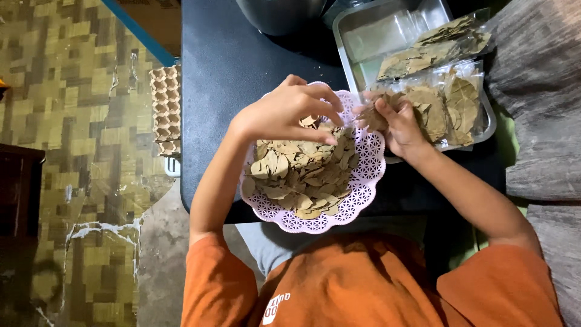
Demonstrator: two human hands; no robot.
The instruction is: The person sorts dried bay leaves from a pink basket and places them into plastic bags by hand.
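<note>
Head view, looking down on a dark table (230, 66); person in orange shirt seated at its near edge.

Pink openwork plate (368, 172) at table edge, heaped with dried leaves (302, 172); steel tray (357, 57) just beyond, to the right, holding clear bags (433, 51) of the same leaves, some filled, some looking flat and empty.

Left hand (290, 115) arched over the far side of the heap, fingertips drawn together down into the leaves; whether a leaf is actually pinched I cannot tell. Right hand (396, 124) over the plate's right rim, at the tray's near corner, fingers closed around a small bunch (376, 112) of leaves.

Judgement: step in hand looks like gathering leaves from the heap into the right-hand bunch, one portion at a time; bunch appears only partly built.

Next move, as I read it, calls for a light pinch, since dry leaves crumble; pass across the short gap without spilling over the rim; keep the right-hand grip loose but closed.

Egg carton (164, 109) off the table's left edge; dark pot (281, 15) at far edge.
</note>
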